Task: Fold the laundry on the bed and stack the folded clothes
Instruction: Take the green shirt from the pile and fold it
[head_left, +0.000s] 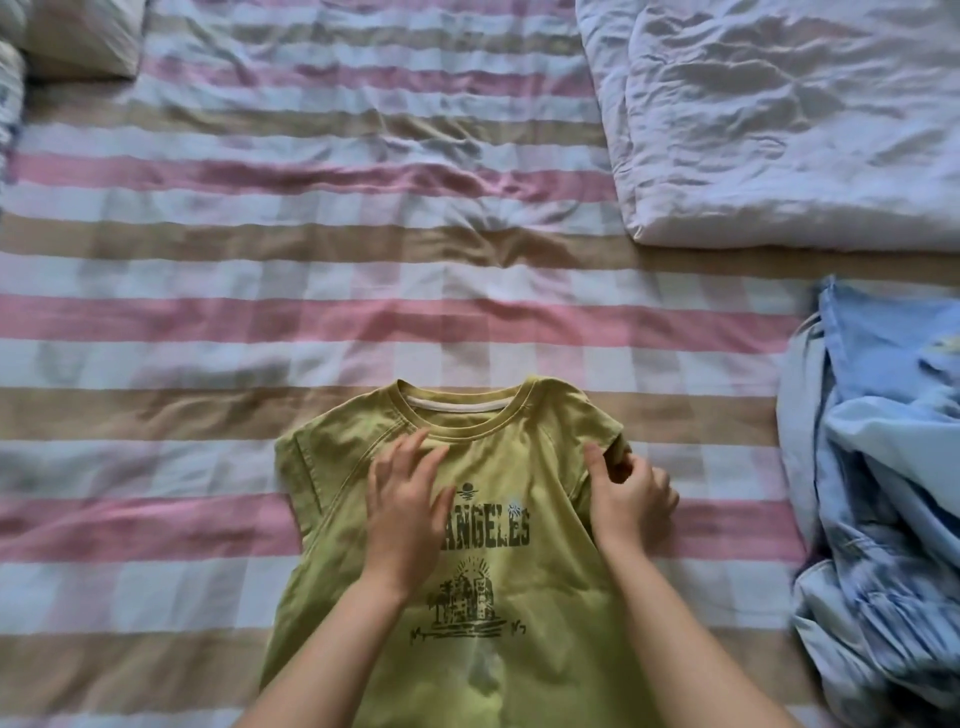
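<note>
One green T-shirt (545, 597) lies print-up on the striped bed sheet (260, 312). Its collar points away from you and its long axis runs toward you. Your left hand (408, 514) presses flat on its chest, fingers straight. Your right hand (631, 499) pinches the sleeve on your right. One crumpled blue garment (883, 493) lies right of the shirt.

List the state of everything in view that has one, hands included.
tee: flat on the sheet, print up, not yet folded.
left hand: fingers straight, presses the tee's chest.
right hand: pinches the tee's sleeve.
blue clothes: crumpled heap, unfolded, apart from the tee.
duvet: folded, wrinkled.
sheet: spread, creased.
</note>
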